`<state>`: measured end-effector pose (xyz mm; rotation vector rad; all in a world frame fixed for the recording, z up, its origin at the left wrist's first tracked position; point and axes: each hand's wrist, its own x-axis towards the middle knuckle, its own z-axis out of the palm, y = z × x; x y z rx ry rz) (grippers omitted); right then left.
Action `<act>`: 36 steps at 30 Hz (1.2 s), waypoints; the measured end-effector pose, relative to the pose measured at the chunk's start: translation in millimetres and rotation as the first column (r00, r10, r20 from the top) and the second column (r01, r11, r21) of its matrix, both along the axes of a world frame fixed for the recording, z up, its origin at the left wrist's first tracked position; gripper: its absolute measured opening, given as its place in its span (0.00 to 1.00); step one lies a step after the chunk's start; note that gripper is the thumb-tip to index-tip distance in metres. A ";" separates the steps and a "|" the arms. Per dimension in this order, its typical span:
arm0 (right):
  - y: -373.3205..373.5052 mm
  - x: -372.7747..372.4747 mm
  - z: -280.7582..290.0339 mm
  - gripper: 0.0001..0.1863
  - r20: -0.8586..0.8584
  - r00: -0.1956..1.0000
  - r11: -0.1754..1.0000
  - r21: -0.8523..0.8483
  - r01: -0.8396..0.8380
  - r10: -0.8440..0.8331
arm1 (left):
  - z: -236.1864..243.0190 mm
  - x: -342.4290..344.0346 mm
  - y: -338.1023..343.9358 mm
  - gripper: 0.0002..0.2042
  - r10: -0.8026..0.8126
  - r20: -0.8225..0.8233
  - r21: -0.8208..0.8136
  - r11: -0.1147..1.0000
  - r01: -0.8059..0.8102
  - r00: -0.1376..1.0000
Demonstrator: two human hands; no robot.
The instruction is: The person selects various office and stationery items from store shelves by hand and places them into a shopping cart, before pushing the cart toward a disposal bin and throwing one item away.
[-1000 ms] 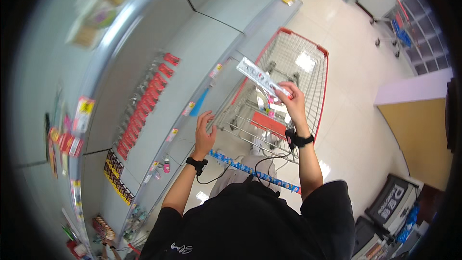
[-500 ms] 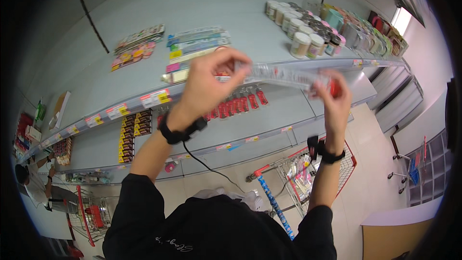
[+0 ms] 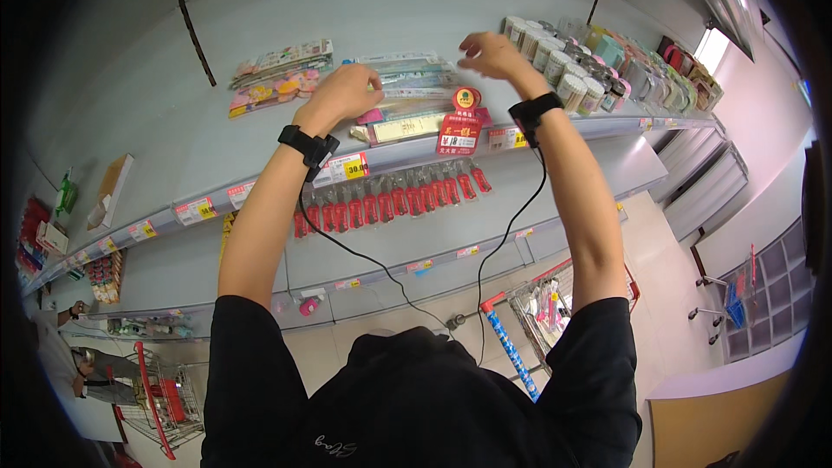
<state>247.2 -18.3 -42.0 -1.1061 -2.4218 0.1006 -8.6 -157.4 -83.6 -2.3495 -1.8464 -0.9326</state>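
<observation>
On the upper shelf (image 3: 199, 139), long flat clear packages (image 3: 407, 78) lie stacked between my two hands. My left hand (image 3: 342, 94) is over their left end, fingers curved with a gap to the thumb; whether it touches a package I cannot tell. Raised beyond the stack's right end, my right hand (image 3: 496, 56) has bent fingers standing apart and holds nothing. A cream-coloured flat box (image 3: 407, 127) lies at the front of the stack. Beside it, a red price sign (image 3: 458, 132) with a round top stands at the shelf edge.
Colourful flat packs (image 3: 276, 82) lie left of the stack; lidded jars (image 3: 555, 69) stand right. Red-carded packets (image 3: 390, 199) line the lower shelf. A shopping cart (image 3: 542, 303) with goods is at right. Another person (image 3: 65, 342) stands by a second cart (image 3: 160, 399) at far left.
The long clear package held between both hands is out of them. Both hands have moved farther over the upper shelf, the right one up and leftward. The red price sign has come into view.
</observation>
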 end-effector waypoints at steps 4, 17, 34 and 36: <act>-42.1 52.5 52.1 0.19 -0.238 0.970 0.996 -0.056 -0.067 0.052 | 0.7 0.0 -7.0 0.13 0.096 -0.113 0.072 0.993 -0.089 0.989; -142.5 495.0 -146.9 0.14 -0.782 0.325 0.839 -0.437 0.324 -0.533 | -145.5 289.1 -40.7 0.04 -0.642 0.413 -0.071 0.684 0.726 0.646; -128.6 599.9 -713.3 0.28 0.471 0.504 -0.155 -0.823 0.546 -0.724 | -422.3 448.2 -6.4 0.09 -0.745 -0.015 -0.488 0.588 0.645 0.667; -112.0 596.2 -752.3 0.27 0.431 0.437 -0.127 -0.811 0.571 -0.789 | -422.9 456.2 1.5 0.13 -0.747 -0.073 -0.497 0.602 0.625 0.661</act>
